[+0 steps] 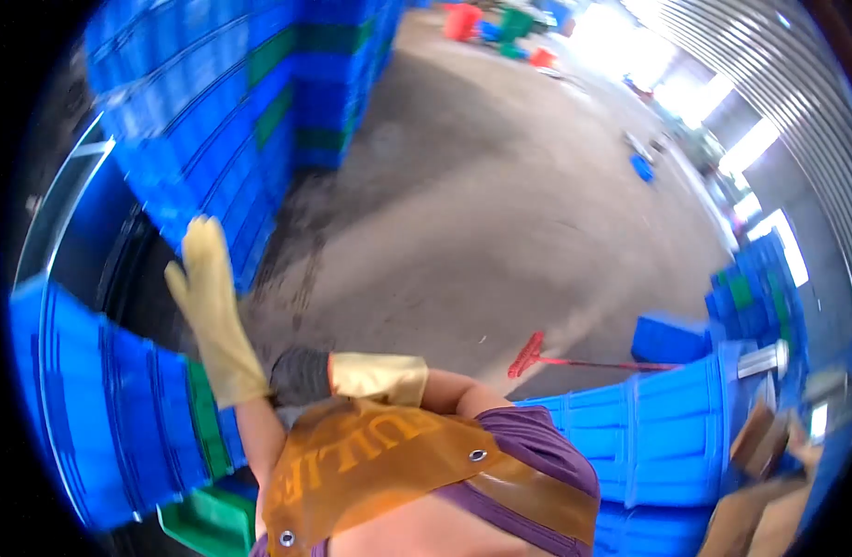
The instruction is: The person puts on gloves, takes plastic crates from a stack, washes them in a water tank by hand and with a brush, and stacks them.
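My left hand (211,306), in a long yellow rubber glove, reaches forward with its fingers stretched out and the thumb apart. Its fingertips are at the lower edge of a tall stack of blue crates (203,121) with green layers; whether they touch it I cannot tell. Across the front of my brown apron (370,464) lies my right arm, in a yellow glove cuff. The right hand (301,376), in a dark grey glove, points left near my left forearm. Its fingers are blurred and partly hidden.
Nested blue bins (73,390) and a green crate (203,520) stand close on my left. On my right are blue bins (639,427) and cardboard (751,511). A red long-handled tool (528,356) lies ahead, on the concrete floor (445,232).
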A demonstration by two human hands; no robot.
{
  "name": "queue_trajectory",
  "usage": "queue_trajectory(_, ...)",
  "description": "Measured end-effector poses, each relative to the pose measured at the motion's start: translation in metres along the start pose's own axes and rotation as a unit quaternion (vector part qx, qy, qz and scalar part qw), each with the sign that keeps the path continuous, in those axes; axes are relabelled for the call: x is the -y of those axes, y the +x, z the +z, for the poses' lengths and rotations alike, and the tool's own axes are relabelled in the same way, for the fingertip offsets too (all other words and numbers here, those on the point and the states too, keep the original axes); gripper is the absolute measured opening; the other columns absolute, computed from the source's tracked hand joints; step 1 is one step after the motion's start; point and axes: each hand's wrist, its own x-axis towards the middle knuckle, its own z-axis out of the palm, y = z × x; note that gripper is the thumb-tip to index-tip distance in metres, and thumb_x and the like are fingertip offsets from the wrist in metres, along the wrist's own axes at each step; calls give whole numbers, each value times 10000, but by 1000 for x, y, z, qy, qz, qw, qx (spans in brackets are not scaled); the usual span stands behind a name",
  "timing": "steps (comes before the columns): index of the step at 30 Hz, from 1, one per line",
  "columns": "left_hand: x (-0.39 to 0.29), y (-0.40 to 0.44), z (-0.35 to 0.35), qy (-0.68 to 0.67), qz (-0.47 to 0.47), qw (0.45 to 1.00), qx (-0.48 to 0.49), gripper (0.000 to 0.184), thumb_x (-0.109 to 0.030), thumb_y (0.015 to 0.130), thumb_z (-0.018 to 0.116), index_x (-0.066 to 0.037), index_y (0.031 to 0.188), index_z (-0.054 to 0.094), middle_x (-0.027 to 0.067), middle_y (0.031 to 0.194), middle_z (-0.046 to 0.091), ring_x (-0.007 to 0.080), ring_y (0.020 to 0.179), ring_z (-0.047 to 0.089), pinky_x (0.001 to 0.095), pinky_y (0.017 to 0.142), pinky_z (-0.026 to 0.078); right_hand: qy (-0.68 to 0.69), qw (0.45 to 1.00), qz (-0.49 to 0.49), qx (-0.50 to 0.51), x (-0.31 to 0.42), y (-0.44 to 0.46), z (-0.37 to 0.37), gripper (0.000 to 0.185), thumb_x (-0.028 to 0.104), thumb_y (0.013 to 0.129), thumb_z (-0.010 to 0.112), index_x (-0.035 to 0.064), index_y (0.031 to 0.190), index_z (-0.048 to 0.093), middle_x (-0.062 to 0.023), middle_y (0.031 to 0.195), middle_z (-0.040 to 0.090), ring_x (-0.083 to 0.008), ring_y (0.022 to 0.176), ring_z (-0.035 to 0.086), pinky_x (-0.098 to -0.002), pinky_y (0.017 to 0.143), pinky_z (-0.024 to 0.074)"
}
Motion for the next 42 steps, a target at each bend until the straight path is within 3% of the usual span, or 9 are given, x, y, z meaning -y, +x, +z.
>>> queue_trajectory(2,-4,-1,-24,-453,-81,886,62,608,-415,973,447,-70,1453,304,59,1523,300,214,1413,248,446,1178,122,-49,993,34,97,-4,-4,7,224,278,778,571,109,677,680,-155,665,631,-361,616,611,-478,570,473)
queue_trajectory(5,-2,-33,-18,-517,35,855,-33,604,-442,970,442,-152,1474,276,44,1541,263,241,1429,213,554,1160,90,-24,992,61,106,1,-18,13,229,283,783,567,108,692,682,-153,675,634,-367,623,610,-478,583,475)
queue_trajectory(13,10,-22,-47,-431,58,900,-5,601,-491,972,383,-213,1486,240,67,1571,144,277,1448,131,592,1150,76,24,986,108,124,-13,-34,9,244,299,797,557,105,731,689,-150,703,643,-382,642,607,-481,616,480)
queue_trajectory(16,-5,-16,-29,-266,42,963,-14,567,-483,955,426,-146,1409,387,108,1517,299,293,1409,236,543,1155,128,47,961,169,215,-26,-54,7,283,324,827,530,79,862,668,-167,865,658,-393,807,613,-484,717,477)
queue_trajectory(18,-9,-1,-75,-198,14,938,283,551,-477,970,406,-106,1377,416,117,1481,358,325,1358,328,503,1135,220,36,882,273,382,-22,-48,-21,327,357,864,519,87,989,654,-164,974,653,-381,925,598,-471,794,473)
queue_trajectory(20,-17,-38,-73,-196,1,980,41,487,-433,967,450,-101,1321,484,125,1417,447,325,1314,402,500,1112,284,58,890,298,341,-30,-65,-29,426,394,886,516,68,1136,627,-151,1139,630,-340,1063,581,-416,890,470)
queue_trajectory(23,-17,-69,-118,-125,-27,984,-121,449,-382,955,506,-83,1289,515,142,1366,499,314,1278,451,489,1085,337,62,890,363,268,-51,-90,-26,441,395,879,537,74,1169,623,-145,1169,627,-325,1088,583,-382,945,456)
queue_trajectory(30,-23,-151,-190,-73,-53,886,-455,440,-370,966,486,-69,1287,485,145,1288,561,310,1185,528,456,989,440,113,900,364,213,-110,-125,-8,400,336,869,605,46,1143,637,-159,1166,631,-292,1097,594,-373,943,463)
queue_trajectory(42,-37,-121,-248,-96,5,842,-530,442,-364,976,466,-55,1292,478,155,1348,513,303,1242,490,452,990,442,117,892,216,378,-207,-17,37,476,371,882,588,54,1238,578,-155,1231,599,-289,1103,592,-362,952,459)
